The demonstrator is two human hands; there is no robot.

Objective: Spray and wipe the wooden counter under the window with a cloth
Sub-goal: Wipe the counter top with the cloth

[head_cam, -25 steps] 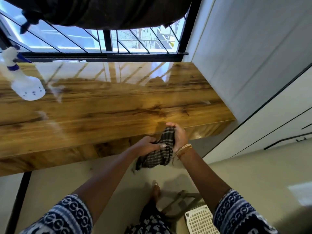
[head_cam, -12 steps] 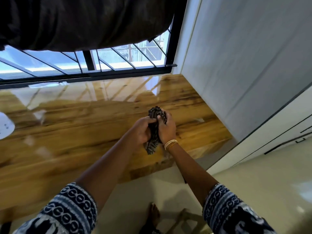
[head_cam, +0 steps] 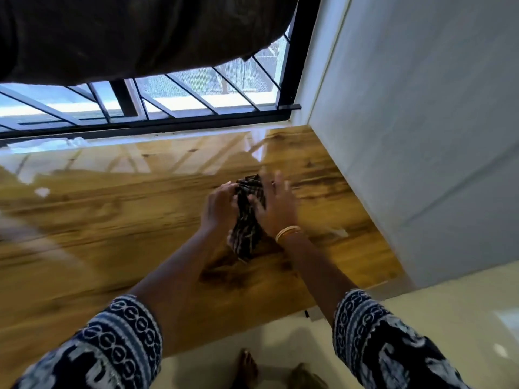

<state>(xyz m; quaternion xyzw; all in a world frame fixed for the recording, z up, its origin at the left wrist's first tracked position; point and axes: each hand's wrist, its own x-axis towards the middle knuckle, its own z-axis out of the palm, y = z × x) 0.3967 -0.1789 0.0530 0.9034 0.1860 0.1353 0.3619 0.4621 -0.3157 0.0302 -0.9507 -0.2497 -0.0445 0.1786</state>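
A dark checked cloth (head_cam: 248,220), bunched lengthwise, hangs between both hands above the right part of the glossy wooden counter (head_cam: 112,220). My left hand (head_cam: 219,206) grips the cloth's left side with curled fingers. My right hand (head_cam: 276,204), with gold bangles at the wrist, lies against its right side, fingers blurred and spread forward. The cloth's lower end is close to the wood; whether it touches I cannot tell. The spray bottle is out of view.
A black barred window (head_cam: 168,108) runs along the counter's back edge, with a dark curtain (head_cam: 140,32) hanging above it. A grey wall panel (head_cam: 421,136) bounds the counter on the right. Cream floor (head_cam: 449,318) and a bare foot (head_cam: 247,366) lie below.
Both hands carried the cloth from below the counter's front edge up over the counter's right part. The view swung right, so the spray bottle left the frame. The right hand's fingers have spread.
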